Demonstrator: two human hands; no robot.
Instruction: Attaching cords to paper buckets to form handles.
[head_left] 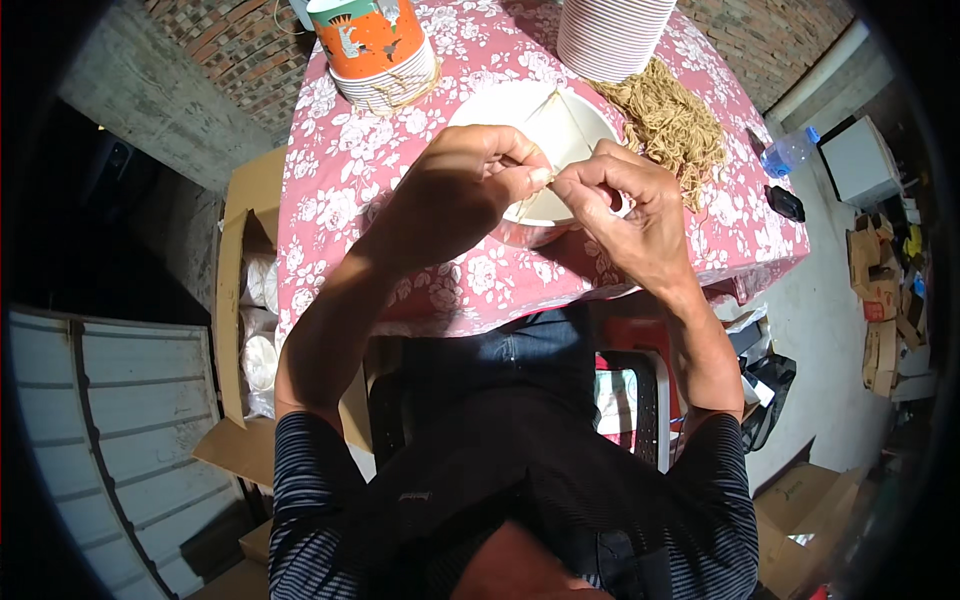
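Here's your table, spread wide under a pink flowered cloth! Your white bucket sits in the middle near the edge, both hands above it. Far right rises a stack of white tubs; far left, a stack topped in orange. A tan heap of cord sprawls to the right of the bucket. And your left hand and right hand are fingertip to fingertip, each pinched tight on a thin strand over the bucket!
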